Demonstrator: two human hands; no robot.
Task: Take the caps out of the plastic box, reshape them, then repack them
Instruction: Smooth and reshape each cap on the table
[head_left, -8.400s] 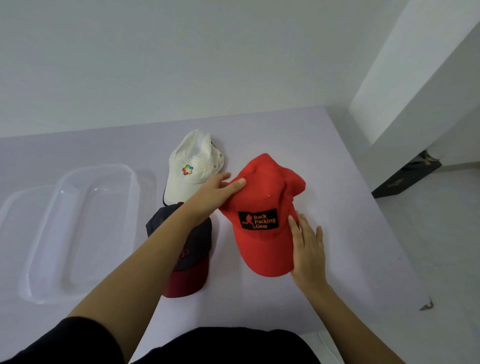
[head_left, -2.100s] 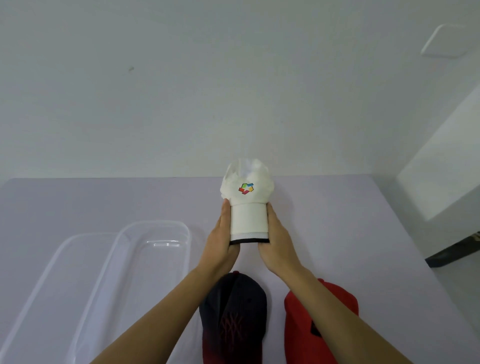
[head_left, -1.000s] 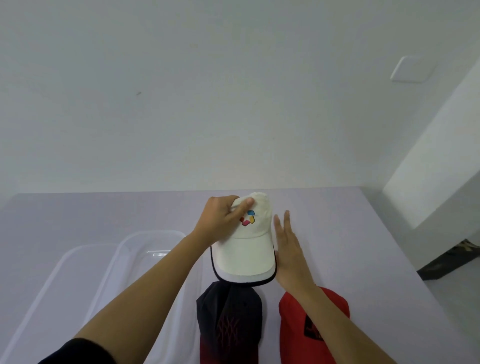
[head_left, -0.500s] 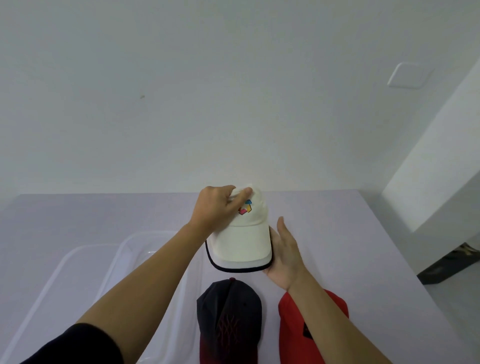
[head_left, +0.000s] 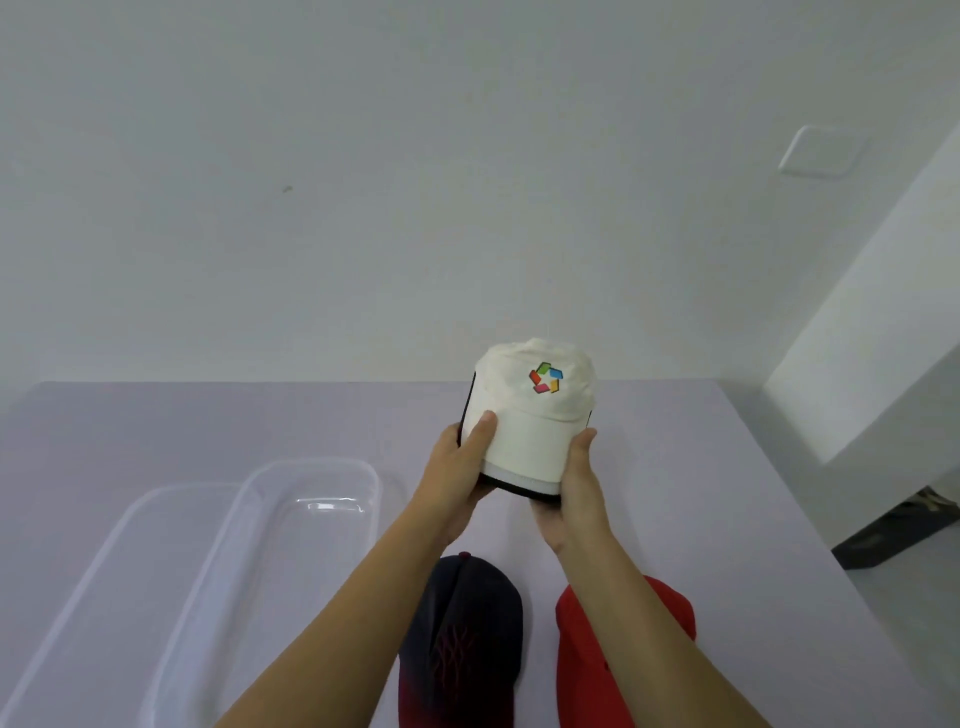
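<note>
I hold a white cap (head_left: 530, 415) with a multicoloured logo up above the table, its brim toward me and bent down at the sides. My left hand (head_left: 457, 478) grips the brim's left edge, thumb on top. My right hand (head_left: 574, 486) grips the right edge the same way. A dark navy cap with a red brim (head_left: 462, 629) lies on the table below my left forearm. A red cap (head_left: 587, 660) lies beside it, partly hidden under my right forearm. The clear plastic box (head_left: 311, 499) stands empty at the left.
The box's clear lid (head_left: 119, 540) lies left of the box. The pale lilac table (head_left: 727, 519) ends at the right, where a dark object (head_left: 893, 530) sits on the floor. A white wall runs behind the table.
The white cap has been lifted off the table. My left hand left the crown and my right hand left the table; both now clasp the brim's sides, curving it.
</note>
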